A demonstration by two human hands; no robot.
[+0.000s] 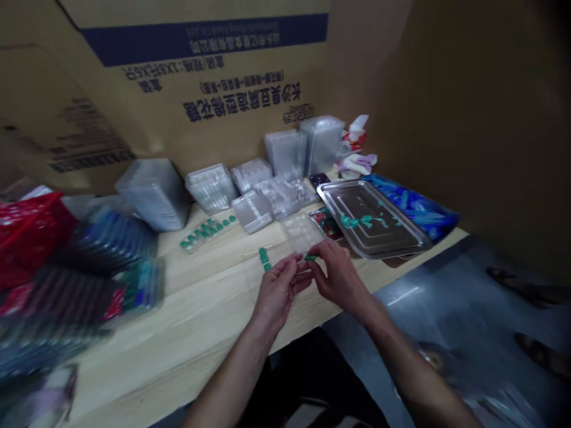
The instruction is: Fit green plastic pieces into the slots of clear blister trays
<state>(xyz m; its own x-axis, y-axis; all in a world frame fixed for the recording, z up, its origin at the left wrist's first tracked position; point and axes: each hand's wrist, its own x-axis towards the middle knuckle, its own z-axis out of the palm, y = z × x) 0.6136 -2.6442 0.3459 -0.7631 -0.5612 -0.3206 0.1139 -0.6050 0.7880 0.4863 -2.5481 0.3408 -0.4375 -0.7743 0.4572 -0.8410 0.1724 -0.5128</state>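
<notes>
Near the table's front edge my two hands meet at the fingertips. My right hand is closed in a pinch on a small green piece. My left hand is also closed, thumb against fingers, right beside that piece; what it holds, if anything, is too small to make out. Just behind my left hand lies a clear plastic tray with a row of green pieces in it. To the right, several loose green pieces lie on a metal tray. Another row of green pieces sits farther back left.
Stacks of clear plastic boxes line the back, against a large cardboard box. Filled clear cases and a red container crowd the left. A blue bag lies beside the metal tray. The table edge runs before my body.
</notes>
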